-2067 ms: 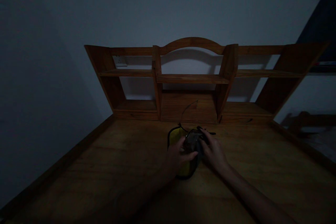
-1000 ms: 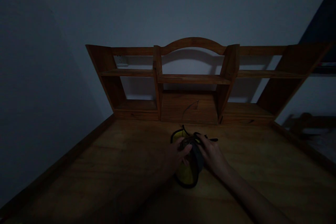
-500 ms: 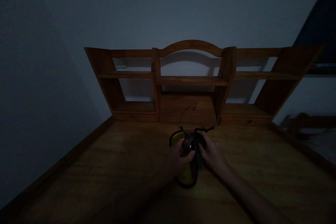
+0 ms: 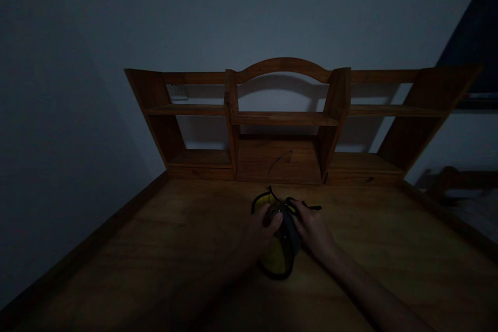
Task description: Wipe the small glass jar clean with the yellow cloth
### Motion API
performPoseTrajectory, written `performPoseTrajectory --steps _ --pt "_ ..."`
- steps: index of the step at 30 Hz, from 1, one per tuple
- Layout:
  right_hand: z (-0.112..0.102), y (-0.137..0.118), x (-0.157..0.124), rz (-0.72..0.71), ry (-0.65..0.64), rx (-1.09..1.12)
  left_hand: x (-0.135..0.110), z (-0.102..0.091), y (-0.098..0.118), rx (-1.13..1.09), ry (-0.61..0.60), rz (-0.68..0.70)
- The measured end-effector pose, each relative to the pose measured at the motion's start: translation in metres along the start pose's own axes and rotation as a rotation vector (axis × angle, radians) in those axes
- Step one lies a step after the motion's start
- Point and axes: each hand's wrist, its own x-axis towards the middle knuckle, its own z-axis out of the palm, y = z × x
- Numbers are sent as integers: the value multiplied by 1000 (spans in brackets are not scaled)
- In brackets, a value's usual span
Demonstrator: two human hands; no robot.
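Observation:
On the wooden desk lies an opened zip-up glasses case with a yellow lining, a black rim and a dark grey outside. My left hand is closed on a dark, glossy pair of sunglasses, with the thumb over it, above the case's opening. Much of the sunglasses is hidden by the fingers and the dim light. My right hand grips the case's right half by its edge. Thin black zip pulls stick out beyond the fingers at the far end.
A wooden shelf unit with several compartments stands along the desk's back edge against a pale wall. Raised wooden borders run along the desk at left and right. A power socket shows behind the left shelf.
The sunglasses have tipped and gone lower into the case, so less of the shiny lens shows. My right hand and the case's right side have shifted slightly.

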Motion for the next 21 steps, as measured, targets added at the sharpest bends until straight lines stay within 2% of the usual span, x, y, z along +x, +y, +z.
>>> performPoseTrajectory --steps 4,8,15,21 --pt "0 -7 1 111 50 55 1 -1 2 4 26 19" --pt "0 -5 3 213 98 93 0 0 8 -25 -30 104" --pt "6 -1 7 188 120 211 0 2 3 -33 -40 103" --pt "4 -3 4 135 97 205 -3 3 6 47 -5 132"
